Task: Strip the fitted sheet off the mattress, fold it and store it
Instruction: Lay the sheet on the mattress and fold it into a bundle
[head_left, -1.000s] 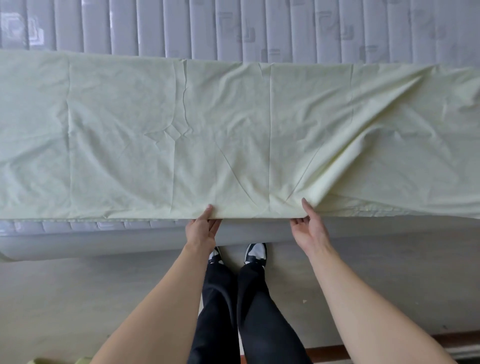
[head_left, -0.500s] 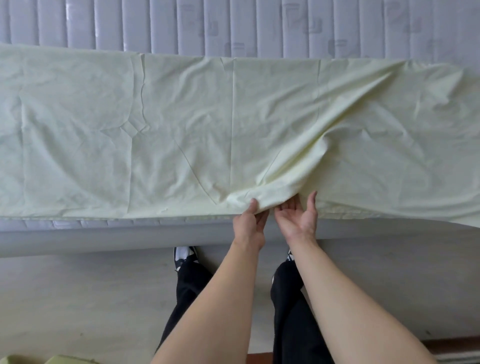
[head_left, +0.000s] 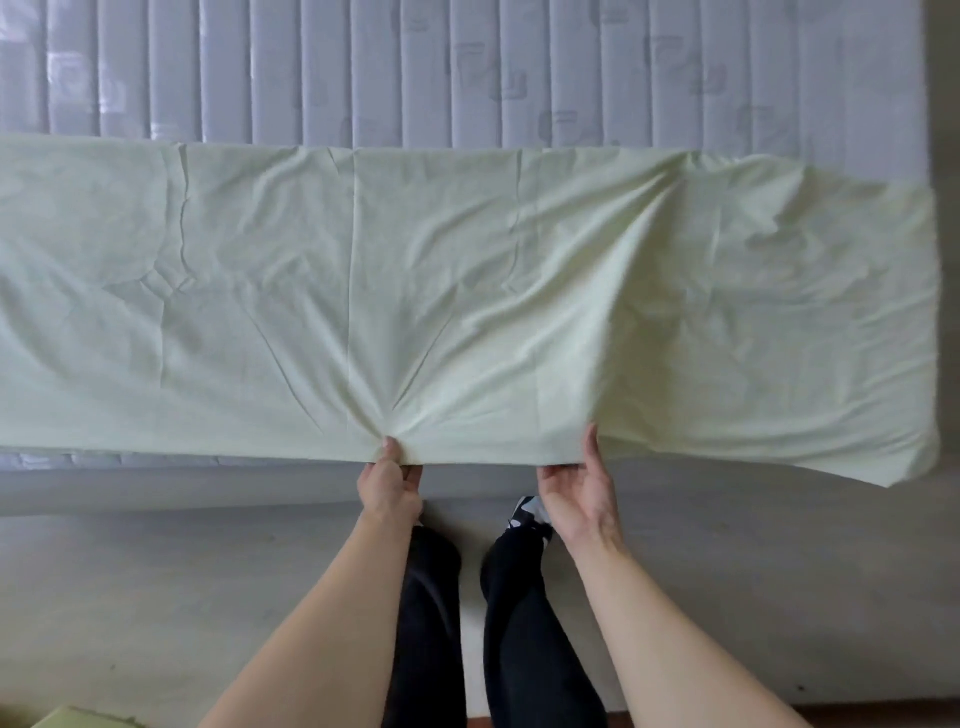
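Two bare hands reach forward from the bottom of our head view toward a pale green sheet (head_left: 467, 291) that lies folded into a long band across a mattress (head_left: 415, 67). We see the band run from the left edge of the view almost to the right edge, with its near edge along the near side of the mattress and its far edge partway across, so that quilted grey ribs show beyond it. Our left hand (head_left: 388, 488) pinches the near edge of the sheet, thumb on top and fingers curled under, and creases fan out from that point into the cloth. Our right hand (head_left: 582, 491) is a little apart from the left, thumb lying up on top of the sheet and fingers tucked beneath the edge, gripping it; a ridge of cloth rises from this hand and slants away to the far right. At the right end the sheet hangs slightly past the corner of the mattress. Below the hands we see dark trousers (head_left: 431, 623), the tip of a black and white shoe (head_left: 527, 512), and a grey floor (head_left: 156, 597). Something pale green (head_left: 78, 717) shows at the bottom left corner; we cannot tell what.
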